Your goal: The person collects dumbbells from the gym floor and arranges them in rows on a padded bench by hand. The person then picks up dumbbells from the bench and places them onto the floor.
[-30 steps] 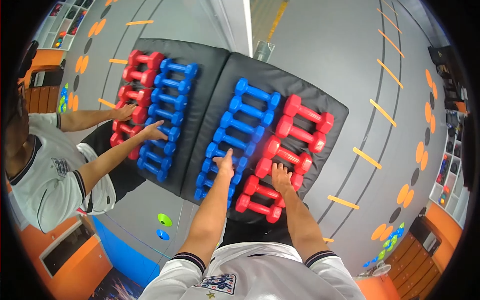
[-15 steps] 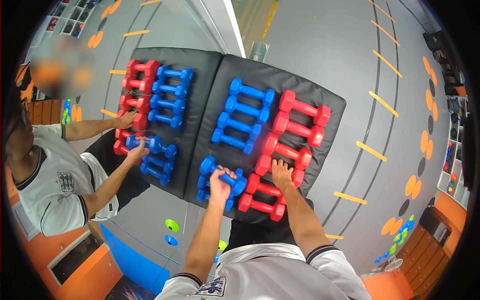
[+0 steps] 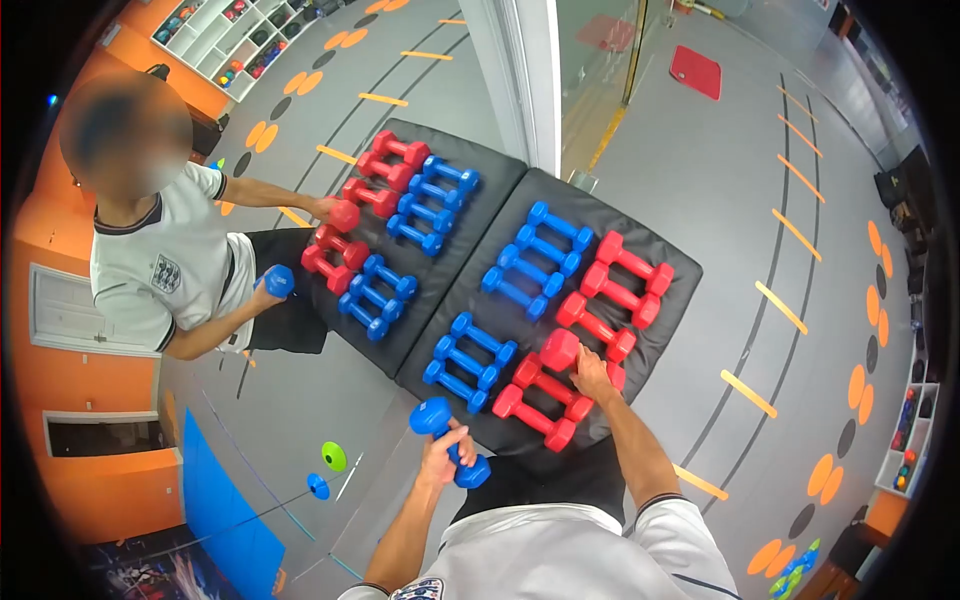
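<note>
My left hand (image 3: 447, 455) is wrapped round a blue dumbbell (image 3: 430, 416), held in front of the mat's near edge. My right hand (image 3: 592, 373) grips a red dumbbell (image 3: 559, 349) above the column of red ones, its near end tilted toward the camera. On the black mat (image 3: 655, 250) lie blue dumbbells in two groups, several at the back (image 3: 552, 223) and several nearer me (image 3: 483, 339), with a gap between. Beside them on the right runs a column of red dumbbells (image 3: 637, 265).
A mirror on the left reflects the person (image 3: 180, 265) and the dumbbells. A white frame post (image 3: 540, 90) stands behind the mat. Green (image 3: 334, 457) and blue (image 3: 318, 486) discs lie on the floor. Farther off is a red mat (image 3: 696, 73).
My left hand has carried the blue dumbbell off the mat toward my body. My right hand has closed on a red dumbbell and raised it. The camera view has shifted.
</note>
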Tool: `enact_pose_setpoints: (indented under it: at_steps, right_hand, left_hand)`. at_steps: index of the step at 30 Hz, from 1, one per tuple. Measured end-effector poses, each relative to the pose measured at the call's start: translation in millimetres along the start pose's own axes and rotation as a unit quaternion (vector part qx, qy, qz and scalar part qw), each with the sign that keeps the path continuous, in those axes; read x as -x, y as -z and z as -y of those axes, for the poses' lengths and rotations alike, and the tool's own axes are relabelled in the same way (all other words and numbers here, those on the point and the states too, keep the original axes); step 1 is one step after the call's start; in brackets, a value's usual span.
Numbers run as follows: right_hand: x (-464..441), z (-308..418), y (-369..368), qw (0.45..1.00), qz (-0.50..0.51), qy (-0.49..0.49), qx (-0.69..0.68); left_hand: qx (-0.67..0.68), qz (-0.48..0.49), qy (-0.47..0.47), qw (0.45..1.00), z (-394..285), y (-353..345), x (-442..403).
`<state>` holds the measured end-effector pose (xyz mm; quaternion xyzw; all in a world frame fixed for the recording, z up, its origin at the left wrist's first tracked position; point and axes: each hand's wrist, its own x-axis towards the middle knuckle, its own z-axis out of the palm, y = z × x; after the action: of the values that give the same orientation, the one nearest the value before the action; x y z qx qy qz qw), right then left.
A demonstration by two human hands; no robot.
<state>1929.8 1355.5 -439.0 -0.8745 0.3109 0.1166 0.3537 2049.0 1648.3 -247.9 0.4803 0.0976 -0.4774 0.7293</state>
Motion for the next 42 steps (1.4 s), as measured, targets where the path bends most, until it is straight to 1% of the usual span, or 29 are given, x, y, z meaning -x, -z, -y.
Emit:
enact_pose_setpoints:
  at_steps: [1, 4, 5, 8, 10, 11, 14, 15, 18, 19, 22, 23, 24, 26, 27, 28, 29, 30, 31, 32, 33, 34, 35, 38, 39, 41, 42]
  right_hand:
    - [18, 6, 12, 0.999, -0.043, 0.028, -0.018]
    - [67, 22, 44, 0.977, -0.111, 0.113, -0.146]
    - [92, 33, 57, 0.975, -0.122, 0.078, -0.166]
    - [172, 71, 99, 0.954, -0.132, 0.049, -0.264]
    - [218, 84, 108, 0.923, -0.184, 0.040, -0.336]
    - [242, 89, 116, 0.928, -0.217, 0.084, -0.289]
    - [330, 126, 154, 0.871, -0.262, -0.011, -0.416]
    - [353, 112, 150, 0.882, -0.232, -0.022, -0.409]
    - [424, 107, 163, 0.889, -0.322, -0.028, -0.325]
    - [441, 93, 152, 0.860, -0.329, -0.027, -0.388]
    - [503, 65, 145, 0.857, -0.353, -0.017, -0.374]
    - [519, 57, 150, 0.871, -0.346, -0.024, -0.348]
    - [534, 51, 157, 0.857, -0.365, 0.013, -0.363]
    - [563, 32, 171, 0.822, -0.408, 0.089, -0.387]
    - [577, 11, 165, 0.817, -0.418, 0.101, -0.385]
    - [594, -2, 165, 0.798, -0.466, 0.110, -0.365]
    - [609, -14, 167, 0.778, -0.512, 0.118, -0.344]
    - [623, -27, 168, 0.755, -0.557, 0.127, -0.323]
    - [660, -64, 175, 0.808, -0.549, 0.122, -0.173]
    - [674, -73, 168, 0.807, -0.542, 0.108, -0.207]
    - [689, -88, 170, 0.807, -0.536, 0.099, -0.229]
    - [705, -102, 183, 0.806, -0.531, 0.094, -0.243]
    - [721, -105, 194, 0.772, -0.558, 0.074, -0.296]
    - [753, -134, 208, 0.731, -0.619, 0.109, -0.268]
    - [761, -147, 209, 0.732, -0.636, 0.109, -0.219]
    - [778, -161, 214, 0.717, -0.623, 0.066, -0.305]
    - [781, -173, 215, 0.711, -0.622, 0.062, -0.322]
  left_hand:
    - [-0.006, -0.009, -0.004, 1.000, 4, 4, 12]
    - [-0.034, 0.006, -0.013, 0.999, 10, 2, 44]
    - [-0.032, 0.017, -0.014, 0.999, 12, -1, 53]
    - [-0.065, 0.081, 0.004, 0.995, 14, -17, 72]
    - [-0.112, 0.136, 0.017, 0.984, 17, -34, 77]
    - [-0.139, 0.169, 0.025, 0.975, 19, -43, 80]
    - [-0.185, 0.267, 0.077, 0.943, 28, -83, 90]
    - [-0.195, 0.297, 0.093, 0.930, 33, -103, 95]
    - [-0.224, 0.406, 0.132, 0.876, 64, -146, 100]
    - [-0.234, 0.434, 0.141, 0.858, 77, -163, 106]
    - [-0.263, 0.506, 0.136, 0.810, 114, -218, 136]
    - [-0.269, 0.529, 0.139, 0.793, 131, -232, 142]
    - [-0.276, 0.550, 0.141, 0.775, 148, -248, 149]
    - [-0.314, 0.632, -0.038, 0.707, 177, -290, 170]
    - [-0.324, 0.666, -0.125, 0.660, 193, -312, 183]
    - [-0.324, 0.693, -0.211, 0.609, 213, -332, 194]
    - [-0.355, 0.708, -0.253, 0.556, 237, -343, 196]
    - [-0.361, 0.708, -0.169, 0.583, 256, -361, 203]
    - [-0.371, 0.706, -0.072, 0.599, 292, -384, 221]
    - [-0.381, 0.687, 0.022, 0.619, 305, -390, 232]
    - [-0.380, 0.711, 0.015, 0.591, 323, -404, 235]
    - [-0.365, 0.718, -0.015, 0.593, 340, -420, 244]
    - [-0.348, 0.724, -0.046, 0.594, 355, -433, 253]
    - [-0.329, 0.744, -0.075, 0.577, 390, -474, 278]
    - [-0.338, 0.747, -0.063, 0.568, 401, -482, 280]
    - [-0.334, 0.768, -0.084, 0.540, 420, -504, 285]
    - [-0.320, 0.784, -0.116, 0.519, 425, -521, 290]
